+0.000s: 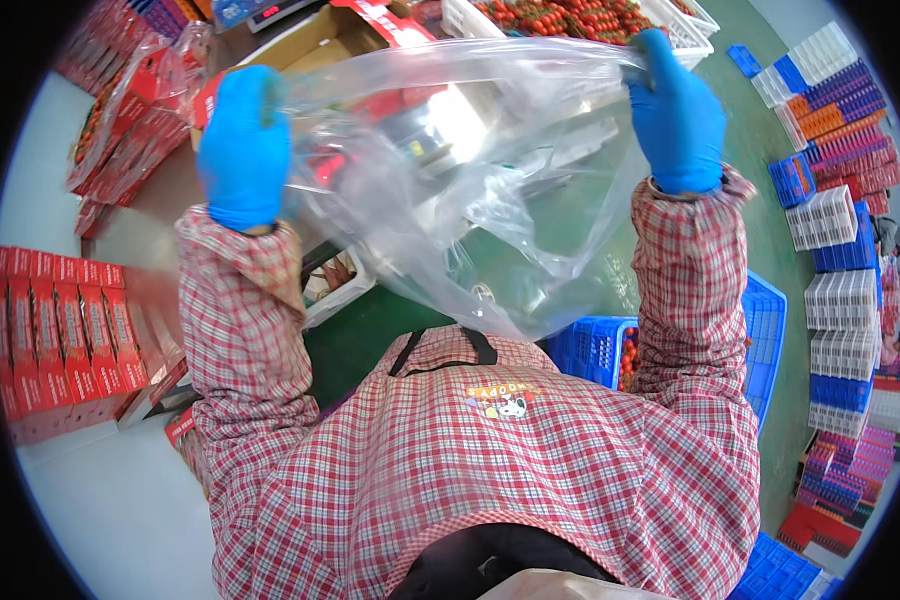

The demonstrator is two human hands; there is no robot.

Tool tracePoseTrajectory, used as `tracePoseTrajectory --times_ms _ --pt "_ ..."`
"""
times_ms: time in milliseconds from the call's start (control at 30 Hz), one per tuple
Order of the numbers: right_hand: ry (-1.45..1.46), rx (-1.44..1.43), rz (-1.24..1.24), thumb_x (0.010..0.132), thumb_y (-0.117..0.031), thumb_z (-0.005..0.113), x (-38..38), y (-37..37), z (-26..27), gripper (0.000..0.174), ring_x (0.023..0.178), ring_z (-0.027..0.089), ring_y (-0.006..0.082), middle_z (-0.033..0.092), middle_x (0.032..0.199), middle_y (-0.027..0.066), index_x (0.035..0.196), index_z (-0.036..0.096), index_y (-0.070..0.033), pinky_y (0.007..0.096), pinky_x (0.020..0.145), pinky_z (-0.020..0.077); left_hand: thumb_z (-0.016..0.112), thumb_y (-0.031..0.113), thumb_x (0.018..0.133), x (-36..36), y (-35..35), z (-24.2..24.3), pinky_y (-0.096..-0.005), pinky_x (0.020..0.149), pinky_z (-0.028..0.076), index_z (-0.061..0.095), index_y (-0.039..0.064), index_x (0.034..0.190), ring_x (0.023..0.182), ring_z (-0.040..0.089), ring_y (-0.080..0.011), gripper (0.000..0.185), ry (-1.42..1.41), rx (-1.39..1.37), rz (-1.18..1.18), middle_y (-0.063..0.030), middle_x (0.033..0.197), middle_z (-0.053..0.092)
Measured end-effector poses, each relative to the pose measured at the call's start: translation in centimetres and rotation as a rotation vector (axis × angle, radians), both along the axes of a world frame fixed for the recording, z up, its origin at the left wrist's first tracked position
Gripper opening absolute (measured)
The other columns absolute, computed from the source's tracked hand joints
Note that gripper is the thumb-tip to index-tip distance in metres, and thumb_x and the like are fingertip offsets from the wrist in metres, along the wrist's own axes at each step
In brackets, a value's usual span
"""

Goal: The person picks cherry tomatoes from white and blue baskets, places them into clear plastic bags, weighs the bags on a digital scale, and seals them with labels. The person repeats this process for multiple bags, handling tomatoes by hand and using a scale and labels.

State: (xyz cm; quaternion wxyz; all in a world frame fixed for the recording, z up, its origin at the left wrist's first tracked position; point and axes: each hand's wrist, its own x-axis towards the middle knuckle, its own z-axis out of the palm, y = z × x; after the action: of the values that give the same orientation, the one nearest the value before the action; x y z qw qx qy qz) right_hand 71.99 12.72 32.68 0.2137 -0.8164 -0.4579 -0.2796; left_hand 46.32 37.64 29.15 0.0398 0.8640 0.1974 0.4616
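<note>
A clear plastic bag [450,217] is stretched wide between my two hands. My left hand [244,150], in a blue glove, grips its left edge. On the other side my right hand [675,120], gloved in blue too, holds the upper right corner. The film hangs in loose folds towards my checked smock [495,450]. Through it a scale with a red lit display [332,169] and a bright glare show blurred. Behind the bag's upper left part lies an open cardboard box [322,37] with red flaps. The fingertips of both hands are partly hidden.
A white crate [690,54] holding red tomatoes on the vine [570,19] stands at the top. Blue crates [765,330], one with tomatoes, sit by my right arm. Red cartons [67,330] line the left. Stacked coloured crates [840,300] run along the right wall.
</note>
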Motion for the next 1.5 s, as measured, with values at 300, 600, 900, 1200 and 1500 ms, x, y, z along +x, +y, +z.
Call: tracePoseTrajectory --times_ms 300,600,900,1200,1500 --pt "0.006 -0.272 0.086 0.081 -0.019 0.057 8.7 1.9 1.9 0.027 0.083 0.062 0.0350 0.064 0.094 0.0144 0.108 0.058 -0.013 0.0418 0.070 0.0496 0.060 0.013 0.082 -16.7 7.0 1.3 -0.0330 0.073 0.049 0.058 0.008 0.110 0.084 0.062 -0.0225 0.028 -0.066 0.001 0.403 -0.0094 0.098 0.064" --pt "0.021 0.061 0.372 0.083 -0.018 0.062 16.2 9.1 8.8 0.035 0.086 0.063 0.0180 0.065 0.096 0.0147 0.115 0.058 -0.007 0.0296 0.071 0.0504 0.059 0.013 0.086 -21.9 12.0 6.4 -0.0249 0.064 0.044 0.058 0.003 0.097 0.076 0.051 -0.0093 0.015 -0.115 -0.439 0.311 -0.0033 0.088 0.058" --pt "0.319 0.265 0.574 0.088 -0.011 0.054 20.1 21.9 13.7 0.046 0.053 0.040 0.0018 0.053 0.070 -0.0017 0.133 0.046 -0.015 0.0154 0.045 0.0317 0.054 0.016 0.086 -16.1 17.4 12.2 -0.0304 0.072 0.048 0.056 0.015 0.112 0.086 0.061 -0.0191 0.026 -0.171 -0.080 0.829 -0.0114 0.095 0.061" --pt "-0.663 0.057 0.647 0.080 -0.022 0.066 13.2 27.4 15.1 0.051 0.102 0.057 0.0315 0.055 0.116 0.0159 0.128 0.048 -0.019 0.0358 0.084 0.0471 0.061 0.017 0.083 -3.8 10.6 11.8 -0.0336 0.075 0.050 0.047 0.013 0.124 0.088 0.060 -0.0240 0.043 0.328 0.396 0.626 -0.0109 0.115 0.055" --pt "-0.803 -1.182 0.536 0.083 -0.017 0.053 -3.8 39.2 -6.1 0.019 0.089 0.062 0.0262 0.065 0.096 0.0096 0.096 0.066 -0.011 0.0393 0.072 0.0460 0.069 0.050 0.070 7.7 16.8 -7.4 -0.0440 0.070 0.050 0.052 0.006 0.116 0.085 0.060 -0.0300 0.065 1.403 -0.384 0.471 -0.0135 0.101 0.056"
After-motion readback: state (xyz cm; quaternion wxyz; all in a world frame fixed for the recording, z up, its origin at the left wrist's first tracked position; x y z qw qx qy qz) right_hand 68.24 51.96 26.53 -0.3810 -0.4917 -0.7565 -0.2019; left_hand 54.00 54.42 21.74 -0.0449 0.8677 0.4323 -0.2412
